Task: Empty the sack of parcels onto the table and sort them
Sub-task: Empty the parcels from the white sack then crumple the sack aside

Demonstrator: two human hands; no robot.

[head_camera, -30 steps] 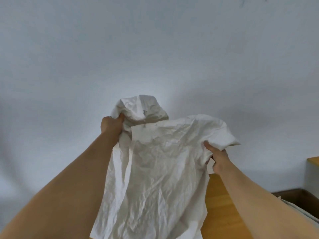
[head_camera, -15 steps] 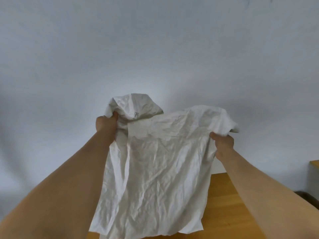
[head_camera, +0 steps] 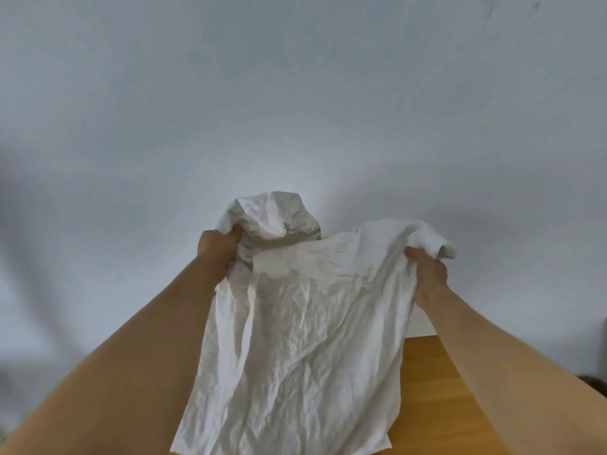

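A crumpled white sack [head_camera: 305,330] hangs flat and limp in front of me, held up high by its top corners. My left hand [head_camera: 218,249] clutches the upper left corner, where the fabric bunches into a hump. My right hand [head_camera: 428,274] grips the upper right corner, with a fold of cloth spilling over the fingers. The sack's lower edge dangles above the wooden table [head_camera: 423,399]. No parcels are visible; the sack hides whatever lies under it.
A plain pale wall [head_camera: 295,93] fills most of the view behind the sack. The table's wooden top shows only at the lower right, between the sack and my right forearm.
Both hands have lifted the sack higher and pulled its top corners further apart. The view has tilted upward, so the box at the right edge has left the frame.
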